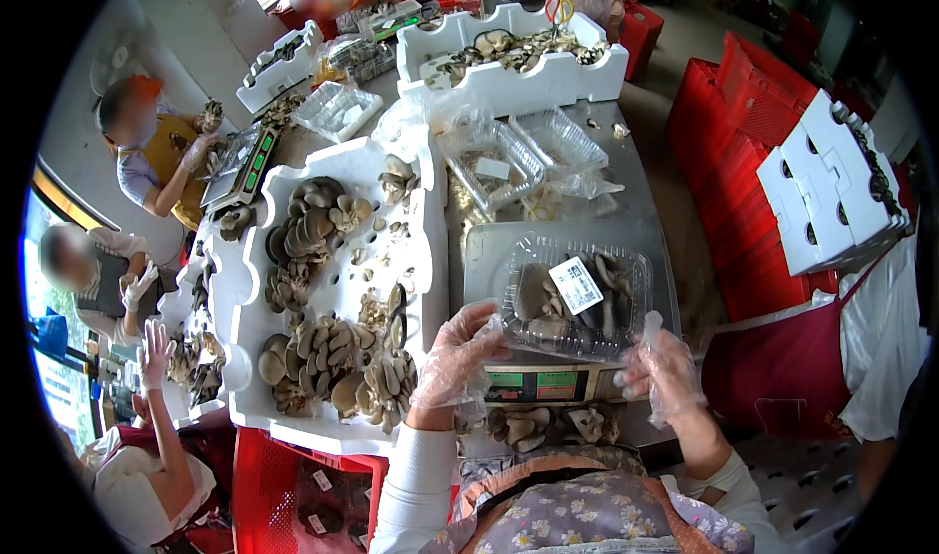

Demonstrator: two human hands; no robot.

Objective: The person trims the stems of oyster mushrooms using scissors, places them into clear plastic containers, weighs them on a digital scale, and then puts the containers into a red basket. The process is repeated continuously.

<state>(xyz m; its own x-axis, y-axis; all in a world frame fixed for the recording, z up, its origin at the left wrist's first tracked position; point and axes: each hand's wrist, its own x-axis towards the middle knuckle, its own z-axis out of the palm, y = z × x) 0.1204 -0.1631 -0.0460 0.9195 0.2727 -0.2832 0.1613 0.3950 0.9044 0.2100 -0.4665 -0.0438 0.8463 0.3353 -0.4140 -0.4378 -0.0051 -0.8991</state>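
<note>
A lidded clear plastic box [536,332] of grey-brown oyster mushrooms, with a white label [575,284] on its lid, sits over a weighing scale [479,261]. My left hand [458,354], in a thin clear glove, grips its near left edge. At the near right corner my right hand [667,370], gloved alike, curls its fingers on the edge; its fingertips are slightly blurred. Left of the box, a white foam crate [430,251] holds clusters of oyster mushrooms [323,349]. More mushrooms [518,425] lie below the scale's green and red display [533,386].
Empty clear trays [494,168] lie beyond the scale. A second foam crate [509,77] holds mushrooms and yellow-handled scissors [558,10]. Red crates [699,153] and white foam boxes [812,197] stand right. A red basket [256,486] is at lower left. Several co-workers are around the table.
</note>
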